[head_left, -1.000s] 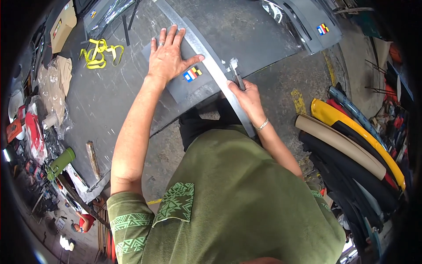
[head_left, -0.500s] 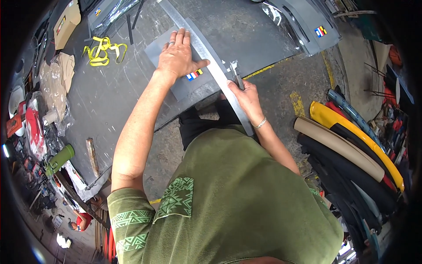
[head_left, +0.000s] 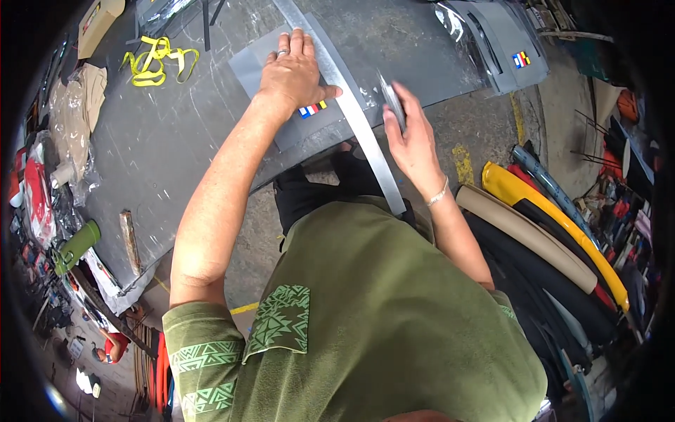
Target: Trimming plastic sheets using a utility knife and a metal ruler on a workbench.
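Hands, two: left hand (head_left: pixel 290 76) is lying flat, thumb spreading out onto one metal straightedge (head_left: pixel 367 141); right hand (head_left: pixel 416 144) is pinching one cutter (head_left: pixel 392 102), keeping it clear of the straightedge on its right. The straightedge is crossing grey sheeting (head_left: pixel 249 67) on one table (head_left: pixel 183 141). Left hand is partly blocking one coloured label (head_left: pixel 311 110). Around: one yellow strap (head_left: pixel 160 50) is lying bunched; one yellow roll (head_left: pixel 555 221) and one tan roll (head_left: pixel 527 239) are resting at right.
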### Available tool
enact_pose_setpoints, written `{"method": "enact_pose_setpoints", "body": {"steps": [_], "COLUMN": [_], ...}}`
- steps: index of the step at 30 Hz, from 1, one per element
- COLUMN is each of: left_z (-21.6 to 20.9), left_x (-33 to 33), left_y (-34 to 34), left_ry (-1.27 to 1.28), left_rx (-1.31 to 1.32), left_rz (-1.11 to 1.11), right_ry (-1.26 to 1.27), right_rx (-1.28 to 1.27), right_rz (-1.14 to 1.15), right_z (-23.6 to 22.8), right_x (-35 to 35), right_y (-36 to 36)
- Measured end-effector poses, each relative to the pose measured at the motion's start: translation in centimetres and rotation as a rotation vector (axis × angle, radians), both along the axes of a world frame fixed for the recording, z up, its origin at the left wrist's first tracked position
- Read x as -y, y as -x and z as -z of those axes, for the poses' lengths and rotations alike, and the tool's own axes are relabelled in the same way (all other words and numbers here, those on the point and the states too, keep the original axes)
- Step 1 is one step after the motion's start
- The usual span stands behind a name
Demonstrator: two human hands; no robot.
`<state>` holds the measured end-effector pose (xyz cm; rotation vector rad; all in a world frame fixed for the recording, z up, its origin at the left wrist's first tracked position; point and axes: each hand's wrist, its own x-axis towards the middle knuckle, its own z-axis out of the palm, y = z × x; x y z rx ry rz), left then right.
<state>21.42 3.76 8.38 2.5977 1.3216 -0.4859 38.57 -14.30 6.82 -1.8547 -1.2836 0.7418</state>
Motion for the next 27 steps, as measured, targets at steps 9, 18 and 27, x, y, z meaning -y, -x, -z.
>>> {"method": "enact_pose_setpoints", "body": {"steps": [9, 18, 27], "left_z": [0.5, 1.4, 1.6], "left_x": [-0.1, 0.2, 0.2], "left_y": [-0.2, 0.1, 0.2], "left_ry": [-0.001, -0.082, -0.113], "left_rx": [-0.023, 0.01, 0.02], "left_rz": [0.005, 0.023, 0.037], "right_ry": [-0.096, 0.01, 0.016], "right_rx": [0.262, 0.34, 0.36], "right_rz": [-0.222, -0.226, -0.23], "right_z": [0.5, 1.4, 1.4], "right_x": [-9.8, -11.6, -11.7], "right_y": [3.4, 3.5, 3.5]}}
